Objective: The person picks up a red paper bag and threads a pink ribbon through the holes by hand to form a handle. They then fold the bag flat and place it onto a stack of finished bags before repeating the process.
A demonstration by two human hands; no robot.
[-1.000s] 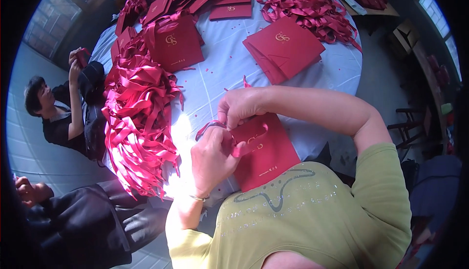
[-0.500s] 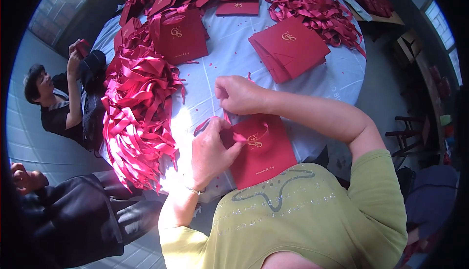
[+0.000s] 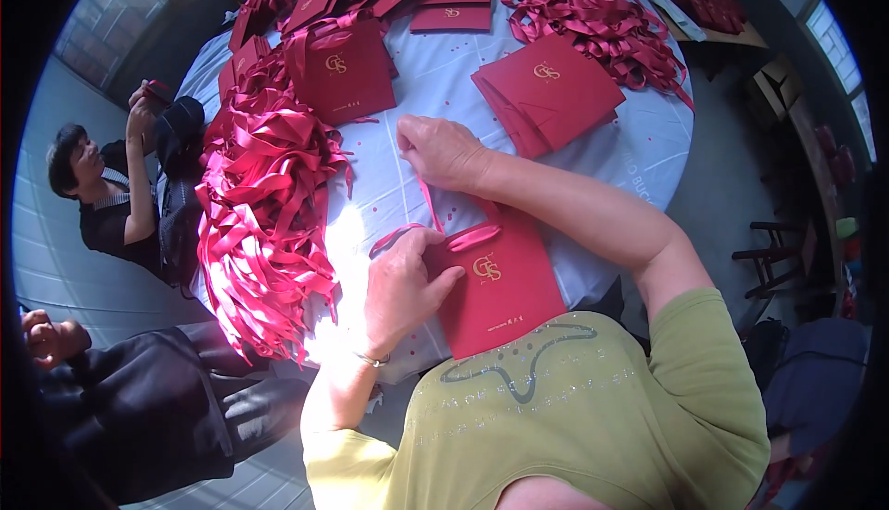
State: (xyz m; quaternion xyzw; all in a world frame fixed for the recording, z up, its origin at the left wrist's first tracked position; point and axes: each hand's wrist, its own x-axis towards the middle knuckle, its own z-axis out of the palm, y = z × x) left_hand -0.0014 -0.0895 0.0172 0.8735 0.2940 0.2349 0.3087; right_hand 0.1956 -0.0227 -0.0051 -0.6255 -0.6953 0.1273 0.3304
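Note:
A red paper bag (image 3: pixel 509 297) with a gold emblem lies on the table right in front of me, its lower edge at my shirt. My left hand (image 3: pixel 400 288) grips the bag's upper left corner, thumb on the front face, the other fingers partly hidden. A bunched pink-red ribbon (image 3: pixel 474 238) lies along the bag's top edge. Beyond the bag, my right hand (image 3: pixel 443 151) is closed on a ribbon strand (image 3: pixel 428 204), stretched taut down toward the bag's top. A ribbon loop (image 3: pixel 398 234) shows above my left hand.
Heaped loose ribbons (image 3: pixel 264 223) cover the table's left side, with another ribbon pile (image 3: pixel 602 24) far right. Stacked red bags (image 3: pixel 551 93) sit ahead right, more red bags (image 3: pixel 347 75) ahead left. A seated person (image 3: pixel 102 186) and a dark-clothed person (image 3: pixel 157 399) are at left.
My right hand has moved slightly up and left, drawing the ribbon strand out. The ribbon has bunched down at the bag's top edge, and my left thumb has come off it.

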